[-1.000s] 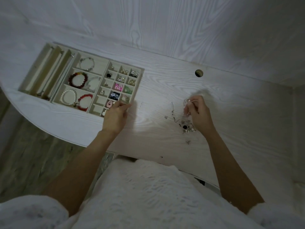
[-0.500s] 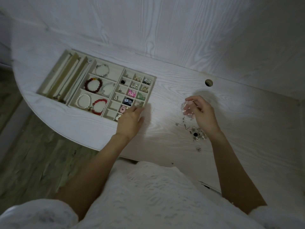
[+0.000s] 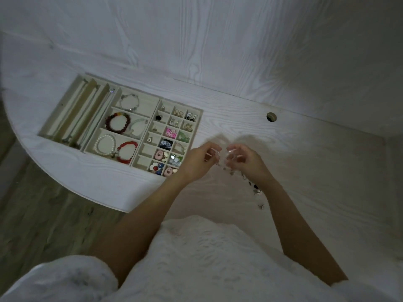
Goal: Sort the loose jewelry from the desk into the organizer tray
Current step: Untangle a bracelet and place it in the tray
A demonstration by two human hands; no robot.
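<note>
Since the earlier frame the left hand (image 3: 197, 162) has left the organizer tray's near right corner and come to meet the right hand (image 3: 246, 161) at frame centre, above the surface (image 3: 305, 171).

Near: a small scatter of loose jewelry (image 3: 256, 189) lies right of centre, partly hidden behind the right forearm. Piece count not readable. Judged: this is what remains to sort.

Middle: both hands have fingers curled, pinching a small glinting piece (image 3: 222, 156) between them. Blurred; type cannot be told. It is off the surface and not yet in the tray.

Far: organizer tray (image 3: 196, 127), left of centre. Small right-hand cells mostly hold earrings and charms; a few in the left column look empty. Middle compartments hold bracelets, including a dark red one (image 3: 117, 123) and a pearl one (image 3: 105, 144). Long slots at far left look to hold chains, but it is too dark to be sure.

Judged progress: well along; one piece in hand, small scatter left.
</note>
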